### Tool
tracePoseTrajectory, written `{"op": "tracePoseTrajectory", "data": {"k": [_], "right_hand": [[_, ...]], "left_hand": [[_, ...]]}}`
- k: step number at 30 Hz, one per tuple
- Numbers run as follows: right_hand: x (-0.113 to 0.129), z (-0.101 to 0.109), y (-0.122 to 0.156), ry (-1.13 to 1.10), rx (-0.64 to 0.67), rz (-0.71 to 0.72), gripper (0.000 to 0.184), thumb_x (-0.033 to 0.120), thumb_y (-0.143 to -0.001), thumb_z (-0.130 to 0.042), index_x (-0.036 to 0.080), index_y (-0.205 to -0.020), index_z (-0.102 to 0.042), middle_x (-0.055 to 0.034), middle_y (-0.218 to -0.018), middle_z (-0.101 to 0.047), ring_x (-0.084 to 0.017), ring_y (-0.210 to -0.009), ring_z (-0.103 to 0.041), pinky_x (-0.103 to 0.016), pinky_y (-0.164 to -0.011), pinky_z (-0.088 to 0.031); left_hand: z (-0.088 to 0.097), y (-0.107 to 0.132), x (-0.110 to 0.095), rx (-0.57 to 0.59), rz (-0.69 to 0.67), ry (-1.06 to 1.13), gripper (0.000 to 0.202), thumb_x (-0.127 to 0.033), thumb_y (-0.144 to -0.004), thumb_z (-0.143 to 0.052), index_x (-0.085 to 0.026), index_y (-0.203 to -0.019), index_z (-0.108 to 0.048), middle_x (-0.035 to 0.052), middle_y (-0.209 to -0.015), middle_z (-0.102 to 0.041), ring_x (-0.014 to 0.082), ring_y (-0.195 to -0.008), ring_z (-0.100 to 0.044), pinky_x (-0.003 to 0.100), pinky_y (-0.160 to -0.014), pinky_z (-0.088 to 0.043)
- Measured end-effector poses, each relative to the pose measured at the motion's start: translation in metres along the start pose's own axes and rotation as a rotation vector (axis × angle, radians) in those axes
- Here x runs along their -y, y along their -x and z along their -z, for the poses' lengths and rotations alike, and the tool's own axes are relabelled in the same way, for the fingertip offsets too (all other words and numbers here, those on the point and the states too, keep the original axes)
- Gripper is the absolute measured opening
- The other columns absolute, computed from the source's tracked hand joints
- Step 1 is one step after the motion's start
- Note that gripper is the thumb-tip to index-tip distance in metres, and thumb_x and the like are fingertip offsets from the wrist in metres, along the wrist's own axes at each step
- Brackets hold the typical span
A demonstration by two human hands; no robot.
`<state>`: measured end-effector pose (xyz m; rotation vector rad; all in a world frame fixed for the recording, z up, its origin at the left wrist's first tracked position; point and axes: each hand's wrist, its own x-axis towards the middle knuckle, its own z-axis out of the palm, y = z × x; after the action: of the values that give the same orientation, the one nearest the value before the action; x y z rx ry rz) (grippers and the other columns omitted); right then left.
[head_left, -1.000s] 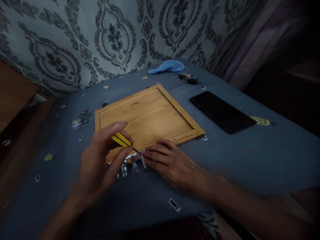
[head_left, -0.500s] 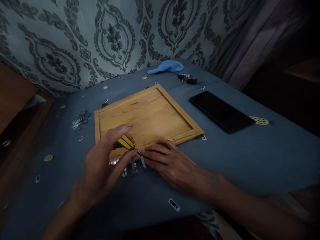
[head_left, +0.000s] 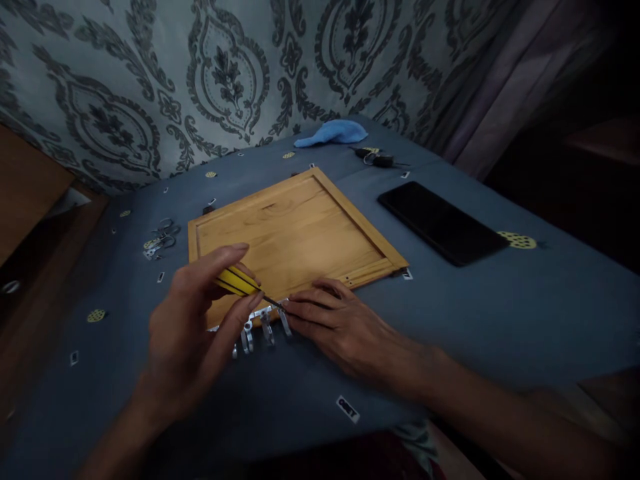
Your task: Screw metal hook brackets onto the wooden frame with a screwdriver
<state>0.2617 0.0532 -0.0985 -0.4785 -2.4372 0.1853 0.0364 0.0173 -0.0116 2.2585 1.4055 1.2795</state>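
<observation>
My left hand (head_left: 193, 317) is closed around the yellow, black-striped handle of a screwdriver (head_left: 237, 280). Its dark shaft slants right and down to the end of a metal hook rail (head_left: 261, 313). That rail lies along the near edge of a framed wooden board (head_left: 280, 230), with several hooks pointing towards me. At the rail's right end, the fingertips of my right hand (head_left: 340, 320) press together at the screwdriver's tip and hold the rail there. Whether a screw sits under the tip is hidden by my fingers.
A black phone (head_left: 443, 223) lies right of the board. Behind it are keys (head_left: 377, 159) and a blue cloth (head_left: 333, 133). To the left, a small bunch of metal pieces and rings (head_left: 160, 240) rests on the blue tablecloth (head_left: 500, 320). A patterned curtain hangs behind.
My left hand has drawn back to the left with the screwdriver, so more of its shaft and the rail's hooks show. My right hand has stayed in place.
</observation>
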Motion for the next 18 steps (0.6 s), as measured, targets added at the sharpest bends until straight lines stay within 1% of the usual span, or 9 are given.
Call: {"op": "tracePoseTrajectory", "data": {"k": [1,3,8,12,18], "right_hand": [[0.0002,0.0001,0.0000,-0.005,0.003,-0.002,0.028,0.012,-0.102,-0.051,0.011,-0.125,-0.067,-0.0083,-0.125,-0.075,-0.023,-0.118,-0.063,-0.045,-0.106,-0.040],[0.0003,0.0000,0.0000,-0.008,0.003,-0.005,0.029,0.012,-0.102,-0.050,0.012,-0.125,-0.067,-0.0078,-0.124,-0.075,-0.023,-0.118,-0.063,-0.045,-0.106,-0.040],[-0.0001,-0.0002,0.0003,0.005,-0.008,-0.016,0.030,0.011,-0.102,-0.049,0.015,-0.125,-0.068,-0.0077,-0.121,-0.076,-0.023,-0.118,-0.063,-0.045,-0.107,-0.041],[-0.0003,0.0006,-0.0001,0.003,0.004,-0.006,0.029,0.011,-0.100,-0.053,0.012,-0.124,-0.068,-0.0086,-0.122,-0.076,-0.023,-0.118,-0.063,-0.046,-0.106,-0.042],[0.0000,0.0008,0.0001,-0.005,0.013,-0.011,0.030,0.011,-0.101,-0.050,0.013,-0.126,-0.067,-0.0082,-0.123,-0.076,-0.023,-0.118,-0.063,-0.047,-0.105,-0.043]], "left_hand": [[0.0010,-0.0004,-0.0005,-0.023,0.005,-0.012,0.061,-0.010,-0.089,-0.072,-0.039,-0.140,-0.052,0.0009,-0.129,-0.063,0.0222,-0.113,-0.067,0.038,-0.093,-0.061],[0.0019,-0.0010,-0.0002,-0.032,0.005,-0.026,0.060,-0.011,-0.089,-0.072,-0.039,-0.139,-0.053,0.0004,-0.128,-0.064,0.0214,-0.112,-0.066,0.037,-0.093,-0.061],[-0.0012,0.0004,0.0051,0.052,-0.036,-0.006,0.060,-0.009,-0.091,-0.070,-0.036,-0.141,-0.051,0.0013,-0.132,-0.064,0.0212,-0.117,-0.066,0.033,-0.092,-0.062],[-0.0032,0.0021,0.0067,0.065,-0.032,0.007,0.058,-0.009,-0.092,-0.067,-0.035,-0.141,-0.050,0.0030,-0.133,-0.065,0.0208,-0.116,-0.067,0.033,-0.094,-0.061],[-0.0030,0.0009,0.0060,0.069,-0.035,-0.009,0.060,-0.008,-0.091,-0.068,-0.034,-0.141,-0.050,0.0035,-0.132,-0.065,0.0206,-0.115,-0.068,0.033,-0.093,-0.062]]}}
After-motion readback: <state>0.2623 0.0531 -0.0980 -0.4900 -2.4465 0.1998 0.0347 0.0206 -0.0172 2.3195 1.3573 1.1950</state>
